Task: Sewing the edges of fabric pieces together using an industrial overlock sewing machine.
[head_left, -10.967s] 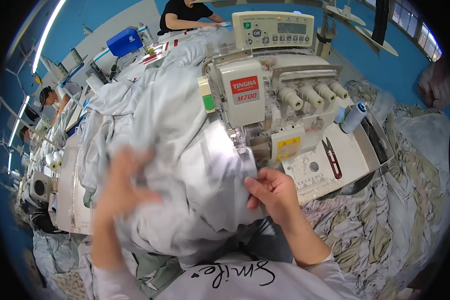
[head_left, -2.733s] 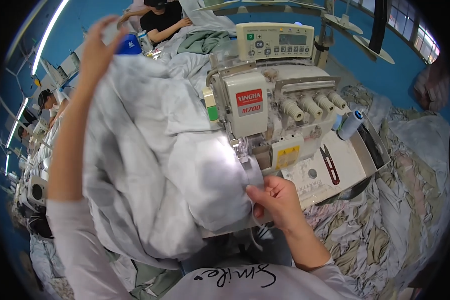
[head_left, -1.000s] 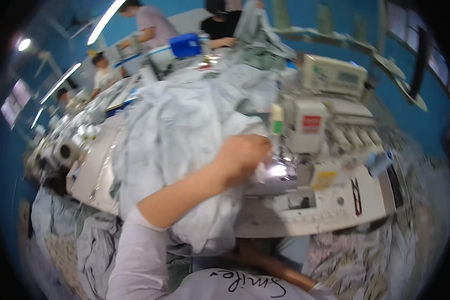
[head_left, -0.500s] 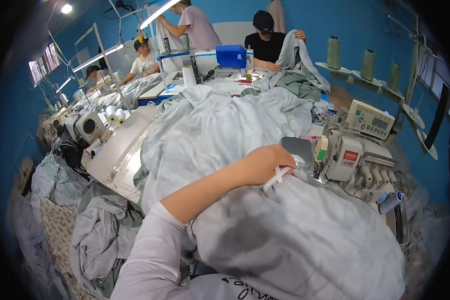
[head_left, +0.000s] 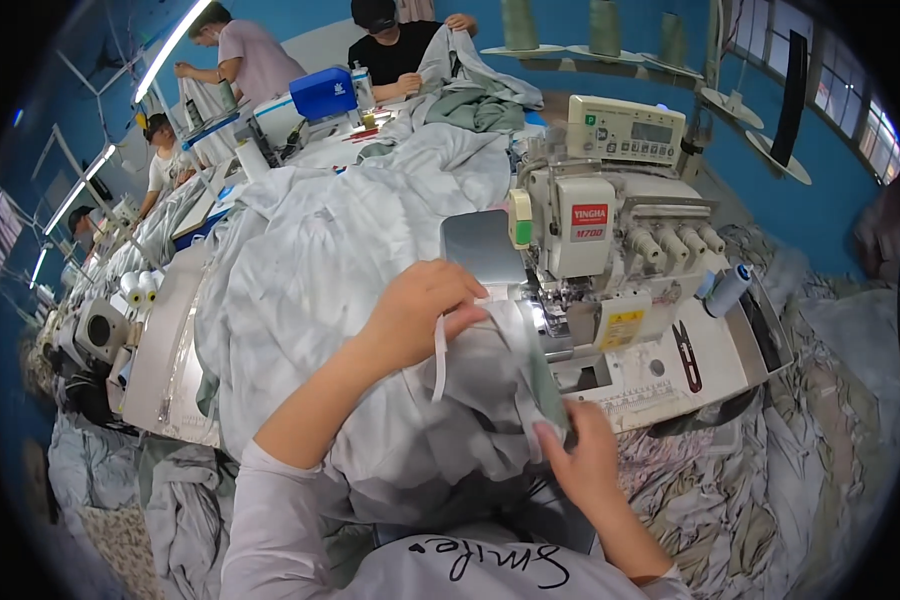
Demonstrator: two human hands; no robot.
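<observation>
Pinching pale fabric (head_left: 482, 365) are left hand (head_left: 418, 312) and right hand (head_left: 584, 458); snips (head_left: 690, 368) lie beside the sewing machine (head_left: 576, 250).

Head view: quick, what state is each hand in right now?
Left hand: closed, holding the pale grey fabric near its upper edge.
Right hand: closed, pinching the same fabric's right edge.

At the upper middle edge, one green thread cone (head_left: 518, 25) is cut off; centrally, grey cloth (head_left: 310, 240) hides much of the counter (head_left: 162, 350); the wearer's shirt (head_left: 480, 572) runs off the bottom.
</observation>
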